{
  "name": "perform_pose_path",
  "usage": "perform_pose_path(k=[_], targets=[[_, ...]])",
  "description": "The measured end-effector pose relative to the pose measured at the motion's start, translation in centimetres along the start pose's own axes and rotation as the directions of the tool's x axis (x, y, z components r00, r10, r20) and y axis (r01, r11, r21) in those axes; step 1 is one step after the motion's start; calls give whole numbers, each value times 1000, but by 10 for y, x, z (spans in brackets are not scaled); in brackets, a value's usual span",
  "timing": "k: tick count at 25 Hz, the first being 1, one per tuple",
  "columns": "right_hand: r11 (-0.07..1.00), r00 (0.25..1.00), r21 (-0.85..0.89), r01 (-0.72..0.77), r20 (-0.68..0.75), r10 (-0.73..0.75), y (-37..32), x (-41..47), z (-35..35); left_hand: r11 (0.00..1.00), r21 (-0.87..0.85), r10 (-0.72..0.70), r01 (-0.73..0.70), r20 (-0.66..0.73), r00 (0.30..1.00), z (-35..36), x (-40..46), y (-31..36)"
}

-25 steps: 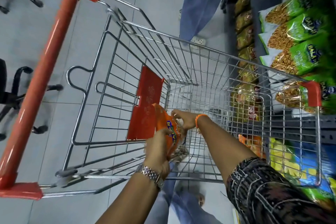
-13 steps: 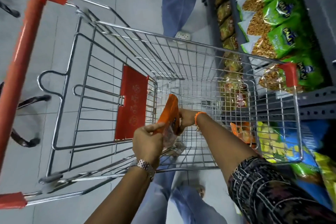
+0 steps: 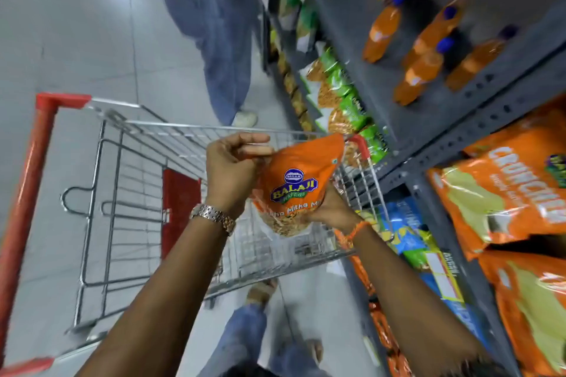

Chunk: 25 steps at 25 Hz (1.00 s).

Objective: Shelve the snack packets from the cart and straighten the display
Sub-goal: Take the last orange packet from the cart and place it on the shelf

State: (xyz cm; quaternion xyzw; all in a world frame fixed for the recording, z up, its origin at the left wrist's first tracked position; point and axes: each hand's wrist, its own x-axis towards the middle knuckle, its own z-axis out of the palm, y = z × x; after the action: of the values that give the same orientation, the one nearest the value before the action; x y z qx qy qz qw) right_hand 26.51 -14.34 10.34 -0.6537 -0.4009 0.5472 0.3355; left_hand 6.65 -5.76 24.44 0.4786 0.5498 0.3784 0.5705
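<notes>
You're holding the orange Balaji packet (image 3: 294, 190) above the cart (image 3: 128, 193), beside the shelves (image 3: 435, 119). Your left hand (image 3: 231, 174) is pinching its top edge, grip narrow; your right hand (image 3: 332, 208) is cupping its lower side, grip closed around it.

Orange drink bottles (image 3: 428, 49) with blue caps stand on the upper grey shelf (image 3: 477, 119), several in a loose group. Another person in blue jeans (image 3: 220, 49) and a white shoe (image 3: 245, 118) stands on the grey tiled floor (image 3: 76, 24), just beside the shelving.
</notes>
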Motion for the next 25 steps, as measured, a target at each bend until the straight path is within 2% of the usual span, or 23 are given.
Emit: perform_pose_path(k=[3,5,8,10,15,17,21,23,25], targets=[[988,964,85,132,-242,-108,-37,-57,-20,978,-77,199,-193,75,977,22,-5,56],[966,900,130,224,-408,-154,-59,-93,-30,943,-148,318,-299,128,939,37,-11,92],[932,759,93,351,-611,-225,-97,-148,-46,866,-275,475,-418,189,859,64,-25,140],[915,645,30,402,-719,-260,-122,-188,-57,795,-381,577,-472,240,780,87,-44,174],[864,381,-60,499,-881,-282,-168,-288,-66,640,-635,742,-433,364,562,135,-108,249],[846,275,-103,523,-919,-281,-179,-336,-71,620,-693,768,-368,441,464,154,-140,265],[856,82,-190,481,-962,-260,-196,-432,-71,624,-748,782,-228,590,202,185,-211,273],[866,-16,-222,448,-971,-241,-198,-475,-70,657,-740,751,-147,660,35,205,-245,268],[877,-137,-269,398,-963,-232,-196,-513,-73,705,-695,682,-139,719,-136,229,-273,257]])
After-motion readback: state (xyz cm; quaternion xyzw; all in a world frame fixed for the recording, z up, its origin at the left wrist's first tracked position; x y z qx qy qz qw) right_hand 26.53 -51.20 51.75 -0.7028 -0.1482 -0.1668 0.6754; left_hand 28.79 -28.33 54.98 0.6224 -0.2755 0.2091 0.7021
